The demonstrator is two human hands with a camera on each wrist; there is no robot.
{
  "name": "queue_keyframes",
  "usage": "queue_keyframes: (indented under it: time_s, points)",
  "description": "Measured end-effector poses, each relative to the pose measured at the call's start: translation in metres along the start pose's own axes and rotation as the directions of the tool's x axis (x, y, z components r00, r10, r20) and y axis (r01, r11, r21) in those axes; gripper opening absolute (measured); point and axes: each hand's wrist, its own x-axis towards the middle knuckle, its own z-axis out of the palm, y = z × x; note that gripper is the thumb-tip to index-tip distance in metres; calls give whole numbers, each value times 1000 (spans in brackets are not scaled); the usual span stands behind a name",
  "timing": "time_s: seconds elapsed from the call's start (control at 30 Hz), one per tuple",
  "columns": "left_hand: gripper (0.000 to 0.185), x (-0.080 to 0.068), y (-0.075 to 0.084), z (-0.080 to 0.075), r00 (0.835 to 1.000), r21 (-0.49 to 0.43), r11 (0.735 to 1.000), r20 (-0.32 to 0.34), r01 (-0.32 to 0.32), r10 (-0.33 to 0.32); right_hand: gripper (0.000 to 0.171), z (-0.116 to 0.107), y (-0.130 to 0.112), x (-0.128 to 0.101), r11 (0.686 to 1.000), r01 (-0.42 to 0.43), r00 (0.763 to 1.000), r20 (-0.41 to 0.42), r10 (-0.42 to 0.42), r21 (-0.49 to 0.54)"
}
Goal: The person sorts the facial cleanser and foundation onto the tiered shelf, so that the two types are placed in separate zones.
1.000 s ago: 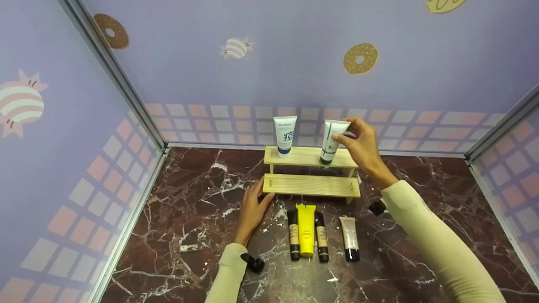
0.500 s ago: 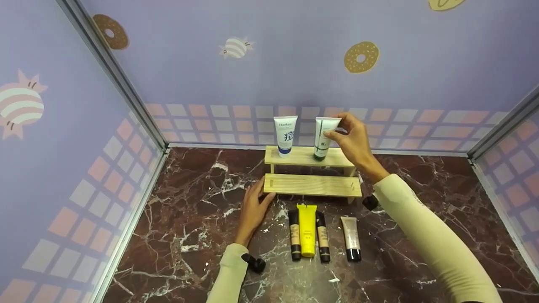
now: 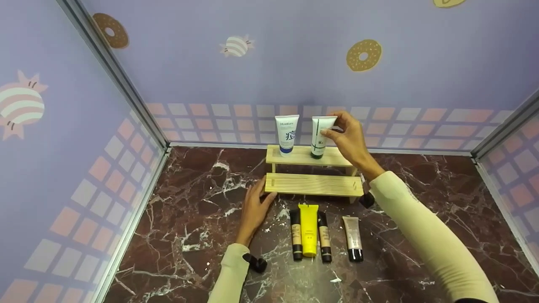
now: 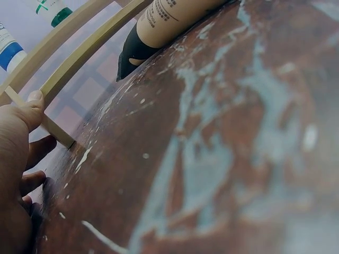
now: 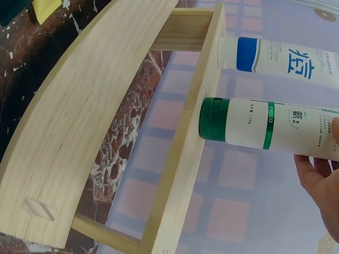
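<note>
My right hand pinches the upper part of a white squeeze tube with a green cap, which stands cap-down on the upper step of a wooden two-step rack. To its left on that step, a white tube with a blue band stands upright, a gap between them. In the right wrist view the green cap meets the step's surface. My left hand rests at the left end of the lower step, its thumb touching the wood in the left wrist view.
In front of the rack lie a yellow tube, a black-and-beige tube on its left and another black-and-beige tube on its right. Farther right lies a silvery tube with a black cap. A patterned wall stands behind.
My right hand has moved the green-capped tube left along the upper step, closer to the blue-banded tube, and it now stands straighter. My left hand has stayed at the rack.
</note>
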Motion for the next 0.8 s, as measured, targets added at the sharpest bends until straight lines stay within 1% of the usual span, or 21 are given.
queue_keyframes:
  time_s: [0.4, 0.6, 0.8]
  points:
    - [70, 0, 0, 1, 1000, -6, 1000, -8, -3, 3, 36, 1, 6, 2, 999, -25, 1000, -18, 26, 41]
    - [70, 1, 0, 1, 1000, -7, 1000, -7, -3, 3, 39, -1, 6, 0, 999, -33, 999, 22, 32, 36]
    - [70, 0, 0, 1, 1000, -2, 1000, -4, 6, -6, 47, -11, 6, -11, 997, -56, 997, 49, 53, 45]
